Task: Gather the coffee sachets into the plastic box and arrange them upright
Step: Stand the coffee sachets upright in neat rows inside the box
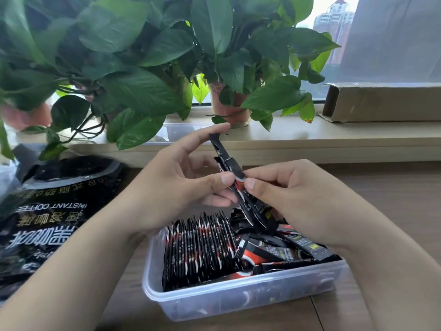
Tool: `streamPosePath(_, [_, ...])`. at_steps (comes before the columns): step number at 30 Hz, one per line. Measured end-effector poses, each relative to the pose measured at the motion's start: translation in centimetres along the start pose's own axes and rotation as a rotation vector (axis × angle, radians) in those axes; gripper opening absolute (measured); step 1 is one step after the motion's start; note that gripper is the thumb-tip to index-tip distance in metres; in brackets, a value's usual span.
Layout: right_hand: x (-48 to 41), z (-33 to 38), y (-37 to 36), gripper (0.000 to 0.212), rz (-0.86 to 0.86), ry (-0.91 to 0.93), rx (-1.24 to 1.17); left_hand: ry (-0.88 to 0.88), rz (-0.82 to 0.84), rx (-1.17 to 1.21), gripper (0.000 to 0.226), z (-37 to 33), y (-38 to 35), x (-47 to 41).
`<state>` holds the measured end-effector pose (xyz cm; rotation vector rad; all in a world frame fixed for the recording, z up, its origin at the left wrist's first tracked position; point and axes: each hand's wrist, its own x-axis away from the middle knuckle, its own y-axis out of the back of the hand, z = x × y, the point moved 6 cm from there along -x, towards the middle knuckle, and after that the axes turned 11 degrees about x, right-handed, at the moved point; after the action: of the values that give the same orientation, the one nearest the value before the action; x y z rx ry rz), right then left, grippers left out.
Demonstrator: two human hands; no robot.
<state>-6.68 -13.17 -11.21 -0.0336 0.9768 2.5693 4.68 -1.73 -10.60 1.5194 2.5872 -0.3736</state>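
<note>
Upright sachets (198,249) sink behind the plastic box (238,299) wall (their print too blurred).

- Leafy green plants (133,68) crowd the windowsill (298,132); some leaves hang over its front edge.
- Reddish pot (229,108) stands mid-sill. A second pot (23,118) sits far left, blurred.
- Long cardboard box (386,101) lies on the sill at right, its near end open.
- Black bag (47,211) printed "INSTANT COFFEE" lies flat on the wooden desk (381,187), at left.
- High-rise building (334,20) shows through the window.

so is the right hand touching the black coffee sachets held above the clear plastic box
Touching. The head view shows the right hand pinching the black coffee sachets between thumb and forefinger; the left hand grips them too.
</note>
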Motion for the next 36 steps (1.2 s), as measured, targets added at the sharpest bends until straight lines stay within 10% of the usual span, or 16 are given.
streamPosePath(14, [0.4, 0.6, 1.2, 0.014, -0.569, 0.114, 0.004, -0.037, -0.141, 0.120, 0.042, 0.1, 0.6, 0.0])
streamPosePath(36, [0.0, 2.3, -1.5, 0.057, -0.243, 0.322, 0.438, -0.013, -0.330, 0.246, 0.033, 0.4, 2.0, -0.5])
